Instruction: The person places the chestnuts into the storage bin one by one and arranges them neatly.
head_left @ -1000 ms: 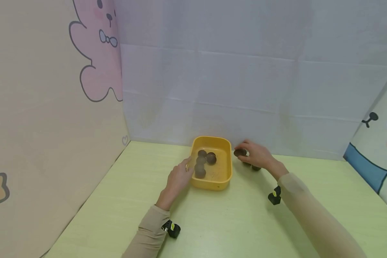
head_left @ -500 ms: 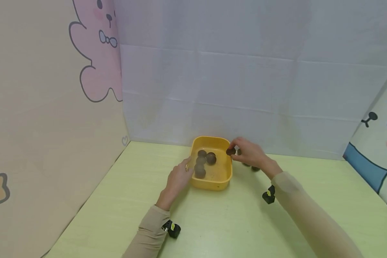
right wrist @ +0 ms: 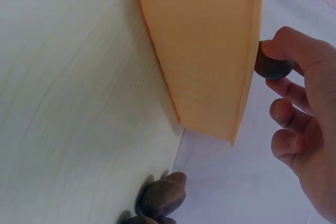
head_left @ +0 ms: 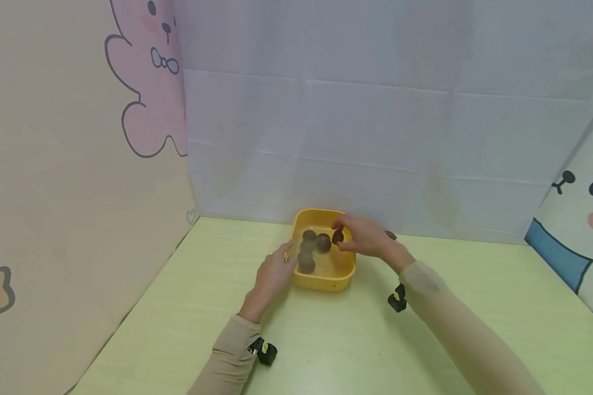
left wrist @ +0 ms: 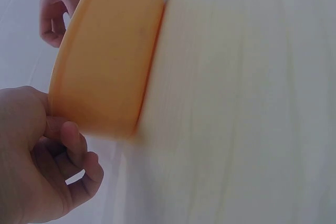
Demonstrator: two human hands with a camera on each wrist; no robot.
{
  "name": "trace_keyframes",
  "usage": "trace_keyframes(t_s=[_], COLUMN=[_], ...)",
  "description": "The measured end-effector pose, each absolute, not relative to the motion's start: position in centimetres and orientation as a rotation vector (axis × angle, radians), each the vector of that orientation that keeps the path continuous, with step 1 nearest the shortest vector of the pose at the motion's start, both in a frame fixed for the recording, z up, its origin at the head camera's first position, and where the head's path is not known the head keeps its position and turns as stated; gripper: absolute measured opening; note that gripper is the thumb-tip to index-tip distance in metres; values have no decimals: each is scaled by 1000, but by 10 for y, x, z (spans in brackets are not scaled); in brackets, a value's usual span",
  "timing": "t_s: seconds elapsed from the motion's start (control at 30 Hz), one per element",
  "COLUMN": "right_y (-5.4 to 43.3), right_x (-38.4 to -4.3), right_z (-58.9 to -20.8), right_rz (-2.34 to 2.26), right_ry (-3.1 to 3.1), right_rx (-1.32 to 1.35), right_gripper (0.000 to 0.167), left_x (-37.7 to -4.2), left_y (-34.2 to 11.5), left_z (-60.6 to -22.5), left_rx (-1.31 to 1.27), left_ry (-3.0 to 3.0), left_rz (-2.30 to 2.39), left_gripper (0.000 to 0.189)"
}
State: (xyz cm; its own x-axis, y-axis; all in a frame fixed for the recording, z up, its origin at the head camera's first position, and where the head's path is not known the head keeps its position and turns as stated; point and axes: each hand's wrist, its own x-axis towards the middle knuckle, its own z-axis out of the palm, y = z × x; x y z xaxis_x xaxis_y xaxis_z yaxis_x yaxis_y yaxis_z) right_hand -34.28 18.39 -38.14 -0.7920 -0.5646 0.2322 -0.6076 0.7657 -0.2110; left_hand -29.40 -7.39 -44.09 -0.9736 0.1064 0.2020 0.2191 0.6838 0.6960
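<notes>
A yellow plastic tub (head_left: 322, 283) stands at the back of the table, with several dark brown, round, nut-like things (head_left: 323, 242) in it. My left hand (head_left: 274, 272) pinches its left rim; in the left wrist view the curled fingers (left wrist: 73, 142) lie against the tub's end wall. My right hand (head_left: 367, 236) is over the right rim and pinches one dark brown nut-like thing (right wrist: 274, 66) between thumb and fingertips. In the head view this held piece (head_left: 338, 236) overlaps the inside of the tub.
More dark brown nut-like things (right wrist: 163, 198) lie on the table right of the tub, close to the back wall sheet (head_left: 375, 137); my right hand and wrist largely hide them in the head view. A printed side panel (head_left: 89, 230) borders the table on the left.
My right hand has carried the dark brown nut-like thing leftward from the table beside the tub to over its right side. The left hand and the tub have kept their place.
</notes>
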Motion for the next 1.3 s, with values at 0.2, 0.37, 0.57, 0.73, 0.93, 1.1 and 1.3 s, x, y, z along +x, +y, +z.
trace_keyframes(t_s=[0.2, 0.37, 0.57, 0.73, 0.93, 1.1, 1.3], right_y=[170, 162, 155, 150, 146, 140, 138], right_x=[-342, -342, -345, -345, -342, -342, -342], right_z=[-380, -383, -391, -396, -397, -394, -399], right_rz=[358, 260, 132, 79, 106, 114, 123], right_ry=[-2864, -2891, -2896, -2952, -3028, -2981, -2948], right_rx=[945, 977, 1042, 1058, 1030, 1035, 1061], right_gripper=[31, 29, 28, 27, 20, 14, 20], left_x=[-294, -293, -294, -292, -291, -290, -290], left_y=[-75, -74, -73, -72, -70, -69, -69], left_z=[-441, -439, -441, -443, -442, -440, -439], left_rx=[-258, -261, -255, -264, -273, -285, -265], left_ry=[-2747, -2749, -2753, -2742, -2747, -2726, -2739], left_rz=[-1189, -1195, -1198, -1216, -1203, -1197, -1183], left_gripper=[50, 50, 50, 50, 51, 51, 50])
